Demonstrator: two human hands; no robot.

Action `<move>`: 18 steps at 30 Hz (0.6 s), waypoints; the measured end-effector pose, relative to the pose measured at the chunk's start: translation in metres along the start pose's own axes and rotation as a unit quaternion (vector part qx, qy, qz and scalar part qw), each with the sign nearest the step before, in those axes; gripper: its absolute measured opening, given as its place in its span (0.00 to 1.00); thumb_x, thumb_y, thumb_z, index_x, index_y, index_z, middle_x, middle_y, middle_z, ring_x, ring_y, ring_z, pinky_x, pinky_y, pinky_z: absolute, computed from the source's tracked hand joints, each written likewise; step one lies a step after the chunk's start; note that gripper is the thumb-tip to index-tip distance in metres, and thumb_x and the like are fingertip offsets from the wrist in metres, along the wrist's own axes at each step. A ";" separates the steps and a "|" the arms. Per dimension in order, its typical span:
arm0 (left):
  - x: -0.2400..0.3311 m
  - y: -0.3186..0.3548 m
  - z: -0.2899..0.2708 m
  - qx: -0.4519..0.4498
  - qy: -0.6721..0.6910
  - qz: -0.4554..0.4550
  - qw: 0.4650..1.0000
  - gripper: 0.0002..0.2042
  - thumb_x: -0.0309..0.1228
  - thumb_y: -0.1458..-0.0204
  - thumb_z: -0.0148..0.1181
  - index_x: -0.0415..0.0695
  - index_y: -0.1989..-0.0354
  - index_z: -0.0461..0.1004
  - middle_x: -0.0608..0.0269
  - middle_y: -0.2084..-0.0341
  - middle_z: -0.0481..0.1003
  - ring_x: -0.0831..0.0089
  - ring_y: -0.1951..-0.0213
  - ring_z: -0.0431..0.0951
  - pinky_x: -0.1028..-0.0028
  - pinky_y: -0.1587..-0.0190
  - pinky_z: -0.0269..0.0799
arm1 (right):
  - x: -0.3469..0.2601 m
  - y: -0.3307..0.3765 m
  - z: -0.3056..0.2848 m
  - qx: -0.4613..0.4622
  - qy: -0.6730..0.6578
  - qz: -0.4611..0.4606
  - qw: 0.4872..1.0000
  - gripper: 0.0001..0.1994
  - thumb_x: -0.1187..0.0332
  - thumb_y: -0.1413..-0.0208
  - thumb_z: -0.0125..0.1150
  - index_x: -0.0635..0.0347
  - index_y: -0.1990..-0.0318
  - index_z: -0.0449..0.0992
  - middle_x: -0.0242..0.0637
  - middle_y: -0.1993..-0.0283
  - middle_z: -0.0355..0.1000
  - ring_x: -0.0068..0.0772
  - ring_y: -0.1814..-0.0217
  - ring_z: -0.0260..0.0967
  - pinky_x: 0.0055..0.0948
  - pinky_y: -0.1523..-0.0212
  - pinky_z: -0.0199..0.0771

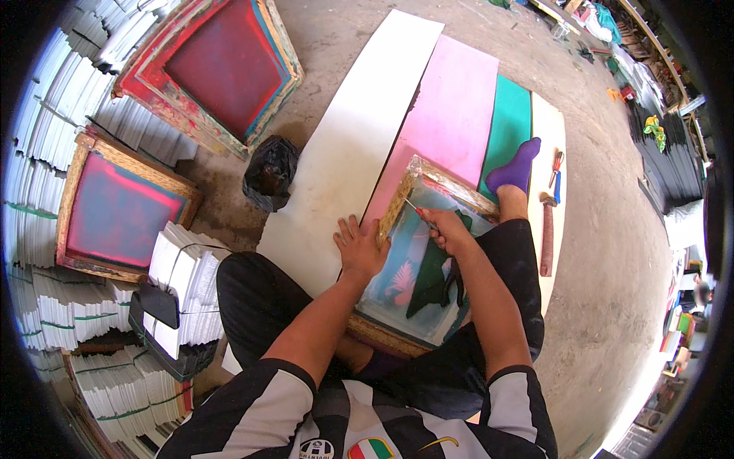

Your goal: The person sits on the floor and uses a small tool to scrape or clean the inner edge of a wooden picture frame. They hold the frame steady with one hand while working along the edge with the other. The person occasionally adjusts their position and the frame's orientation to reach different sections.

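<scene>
Left hand [358, 246]: flat, fingers spread, palm down on the white sheet [344, 145]; its thumb side touches the left rail of the frame [397, 210]; it grips nothing.
Right hand [447, 229]: fingers closed together around a thin tool [419, 211]; the tool's tip points up-left toward the frame's top corner; the hand lies over the mesh.
Frame: wooden, with a teal-stained mesh [405, 294]; tilted, resting across the person's lap and on the sheets; a pink leaf shape and a dark green patch show on the mesh.
Sheets: white sheet, pink sheet [455, 107], green sheet [511, 126] lie side by side on the floor [612, 229], running away from the person; the frame's far end overlaps the pink one.
Foot: in a purple sock [517, 167], on the green sheet, just beside the frame's far right corner.
Tools on the floor: a long squeegee [547, 237] and small hand tools [556, 174] to the right of the foot.
Left side: two more frames [118, 210] [218, 65] with red-stained mesh; stacks of white card [187, 283] around them; a black bag [270, 172] near the white sheet.
</scene>
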State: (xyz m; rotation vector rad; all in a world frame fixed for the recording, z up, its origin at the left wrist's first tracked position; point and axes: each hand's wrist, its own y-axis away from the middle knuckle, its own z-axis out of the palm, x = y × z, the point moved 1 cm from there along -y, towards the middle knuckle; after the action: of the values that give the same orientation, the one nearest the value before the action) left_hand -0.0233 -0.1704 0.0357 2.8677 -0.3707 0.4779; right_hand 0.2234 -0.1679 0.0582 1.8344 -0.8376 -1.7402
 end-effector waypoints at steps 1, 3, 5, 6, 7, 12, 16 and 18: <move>0.000 -0.001 -0.001 0.001 -0.004 -0.002 1.000 0.34 0.55 0.42 0.57 0.55 0.28 0.64 0.32 0.28 0.52 0.27 0.26 0.45 0.29 0.30 0.43 | -0.007 0.004 0.000 -0.020 -0.050 0.049 0.997 0.22 0.52 0.34 0.61 0.55 0.40 0.80 0.29 0.67 0.76 0.22 0.76 0.65 0.28 0.72 0.73; -0.001 0.000 -0.003 -0.004 -0.001 -0.004 1.000 0.34 0.55 0.41 0.57 0.54 0.28 0.64 0.32 0.29 0.53 0.27 0.26 0.45 0.29 0.30 0.44 | -0.012 0.014 0.008 0.017 0.074 -0.029 0.997 0.21 0.53 0.34 0.61 0.54 0.41 0.81 0.34 0.64 0.79 0.31 0.74 0.72 0.35 0.69 0.77; 0.002 -0.001 -0.004 -0.001 0.003 0.004 1.000 0.34 0.55 0.41 0.57 0.54 0.29 0.64 0.32 0.29 0.53 0.27 0.26 0.45 0.29 0.30 0.44 | -0.002 0.018 0.009 0.094 0.206 -0.174 0.958 0.19 0.54 0.34 0.60 0.52 0.42 0.81 0.41 0.62 0.81 0.42 0.71 0.77 0.43 0.66 0.80; 0.003 -0.001 -0.004 0.005 0.005 0.011 1.000 0.34 0.55 0.41 0.57 0.54 0.29 0.64 0.32 0.29 0.53 0.27 0.26 0.45 0.29 0.30 0.44 | 0.012 0.012 0.009 0.147 0.275 -0.275 0.909 0.19 0.54 0.34 0.59 0.50 0.42 0.81 0.46 0.61 0.81 0.48 0.68 0.79 0.47 0.63 0.81; 0.002 0.000 -0.003 0.012 0.006 0.013 1.000 0.34 0.55 0.41 0.57 0.54 0.29 0.64 0.32 0.29 0.53 0.27 0.26 0.46 0.29 0.30 0.44 | 0.009 0.018 0.017 0.193 0.339 -0.372 0.843 0.18 0.54 0.34 0.58 0.49 0.43 0.81 0.50 0.60 0.82 0.54 0.65 0.81 0.52 0.61 0.82; 0.001 0.000 -0.004 0.003 -0.001 -0.004 1.000 0.33 0.54 0.41 0.57 0.54 0.29 0.64 0.33 0.29 0.53 0.28 0.26 0.45 0.29 0.30 0.44 | -0.021 0.054 0.043 0.195 0.469 -0.182 0.842 0.18 0.56 0.32 0.51 0.37 0.37 0.76 0.55 0.58 0.81 0.63 0.57 0.80 0.61 0.55 0.80; 0.000 -0.001 -0.004 -0.006 0.009 -0.004 1.000 0.33 0.54 0.41 0.56 0.55 0.29 0.63 0.33 0.28 0.52 0.28 0.26 0.44 0.29 0.30 0.43 | -0.039 0.065 0.052 0.185 0.536 -0.137 0.812 0.19 0.57 0.32 0.49 0.40 0.36 0.74 0.51 0.60 0.82 0.60 0.59 0.81 0.60 0.58 0.80; 0.002 -0.001 -0.005 -0.012 0.016 -0.004 1.000 0.33 0.54 0.41 0.56 0.55 0.29 0.63 0.33 0.28 0.52 0.27 0.26 0.44 0.29 0.30 0.43 | -0.030 0.053 0.056 0.207 0.576 -0.132 0.780 0.18 0.59 0.33 0.50 0.40 0.38 0.76 0.49 0.65 0.81 0.59 0.63 0.81 0.58 0.61 0.79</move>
State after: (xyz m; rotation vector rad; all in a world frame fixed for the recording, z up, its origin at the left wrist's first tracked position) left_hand -0.0229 -0.1683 0.0408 2.8341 -0.3556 0.5153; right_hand 0.1614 -0.1801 0.1123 2.8237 -0.4190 -0.2241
